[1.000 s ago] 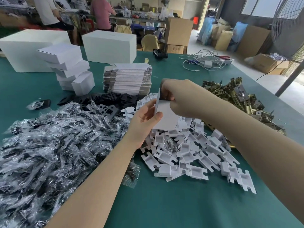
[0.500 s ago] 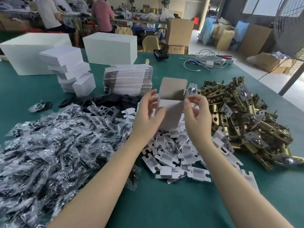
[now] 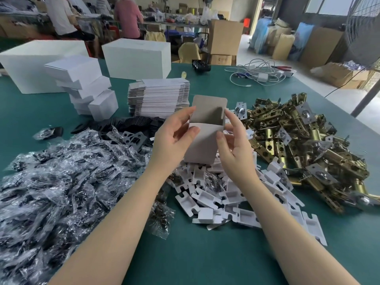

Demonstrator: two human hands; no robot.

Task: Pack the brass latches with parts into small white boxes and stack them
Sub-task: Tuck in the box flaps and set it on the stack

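No readable text, label, brand or number anywhere in view. Small white box [image 3: 202, 138] I hold: blank card, no print. Stacked white boxes [image 3: 82, 83] and flat box blanks [image 3: 158, 95]: plain. Brown carton [image 3: 221, 59] beyond table edge carries faint dark mark, too small to read. Clear parts bags [image 3: 61, 171]: no legible print.

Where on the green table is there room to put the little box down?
Bare green table lies near you, between the forearms, below the white inserts. More lies left of the stacked boxes, and far off between the flat cartons and cables. The bag heap and brass latches crowd the sides.
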